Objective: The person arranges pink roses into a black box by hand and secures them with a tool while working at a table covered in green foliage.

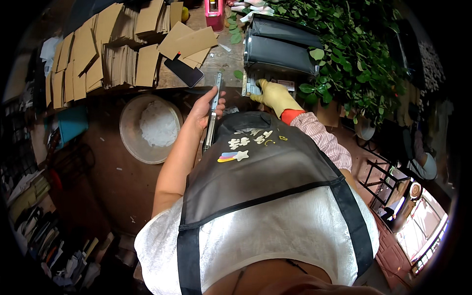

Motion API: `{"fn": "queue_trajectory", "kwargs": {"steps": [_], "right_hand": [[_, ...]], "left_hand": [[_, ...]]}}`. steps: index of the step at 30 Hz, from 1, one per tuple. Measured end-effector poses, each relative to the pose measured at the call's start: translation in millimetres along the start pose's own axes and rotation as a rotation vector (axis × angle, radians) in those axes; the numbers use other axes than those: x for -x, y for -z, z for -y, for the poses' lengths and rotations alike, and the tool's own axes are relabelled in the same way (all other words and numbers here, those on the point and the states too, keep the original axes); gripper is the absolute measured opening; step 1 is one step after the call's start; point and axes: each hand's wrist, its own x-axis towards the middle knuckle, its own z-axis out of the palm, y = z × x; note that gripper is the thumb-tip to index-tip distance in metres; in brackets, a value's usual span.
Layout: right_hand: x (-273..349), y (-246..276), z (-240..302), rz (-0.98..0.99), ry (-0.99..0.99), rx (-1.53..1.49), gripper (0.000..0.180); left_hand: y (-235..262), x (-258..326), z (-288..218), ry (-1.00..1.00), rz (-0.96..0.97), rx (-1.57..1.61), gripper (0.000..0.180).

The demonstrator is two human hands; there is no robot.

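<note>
My bare left hand (204, 105) is wrapped round a long, narrow silver metal tool (215, 101) with a channel along it. The tool stands nearly upright in front of my apron (265, 157), its far end just at the table's edge. On my right hand (277, 97) is a yellow glove with a red cuff. Its fingers are curled at the front of a dark case (280, 59), over a shallow space holding silvery strips (251, 82). Whether a strip is between those fingers cannot be made out.
Stacks of brown cardboard pieces (118, 66) fill the table's left side. A phone (184, 71) lies beside loose cardboard. Leafy green stems (354, 54) are heaped on the right. Below the table edge stands a round tub (130, 132) with white contents.
</note>
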Motion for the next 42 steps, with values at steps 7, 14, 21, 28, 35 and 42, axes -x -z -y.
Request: {"fn": "queue_trajectory", "kwargs": {"steps": [7,14,21,28,35,42], "right_hand": [[6,1,15,0.025,0.103,0.182,0.053],[3,11,-2,-0.030,0.161,0.031,0.046],[20,-4,-15,-0.141,0.141,-0.410,0.028],[69,56,13,-0.321,0.417,-0.607,0.020],[70,76,20,-0.412,0.924,-0.094,0.012],[101,59,33,-0.498,0.515,-0.695,0.018]], "left_hand": [[-13,2,9,-0.001,-0.014,-0.022,0.038],[-25,8,15,-0.039,-0.053,-0.080,0.037],[-23,4,21,-0.027,-0.067,-0.100,0.034],[-46,4,13,-0.084,-0.050,-0.301,0.026],[-74,-15,14,-0.013,0.121,-0.381,0.028],[-75,2,16,-0.186,-0.062,-0.512,0.029]]}}
